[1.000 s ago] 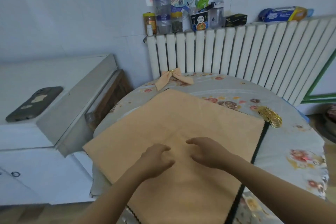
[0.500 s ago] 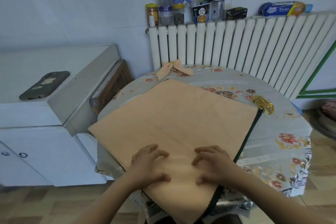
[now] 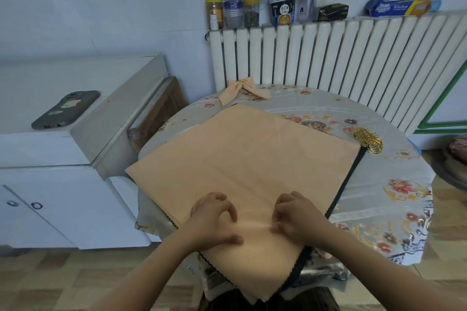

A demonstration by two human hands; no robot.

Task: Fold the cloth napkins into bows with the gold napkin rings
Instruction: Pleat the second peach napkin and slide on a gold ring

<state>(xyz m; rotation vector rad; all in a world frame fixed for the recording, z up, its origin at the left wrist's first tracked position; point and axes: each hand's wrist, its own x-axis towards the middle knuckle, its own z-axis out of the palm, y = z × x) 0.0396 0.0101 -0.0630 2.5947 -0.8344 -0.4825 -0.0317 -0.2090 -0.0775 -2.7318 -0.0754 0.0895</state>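
A large peach cloth napkin lies flat on the round table, its near corner hanging over the front edge. A dark cloth shows as a thin strip along its right edge. My left hand and my right hand sit side by side on the near part of the napkin. Their fingers are curled and they pinch the fabric, with a small ridge raised between the thumbs. A pile of gold napkin rings lies at the napkin's right corner. A finished peach bow with a gold ring rests at the table's far edge.
A white radiator stands behind the table, with jars, bottles and boxes on its top. A white cabinet stands close on the left and carries a phone. The tablecloth is floral.
Both hands slid along the napkin towards me, from its middle to near its front corner. They now gather a small ridge of fabric between them. The camera view has pulled back.
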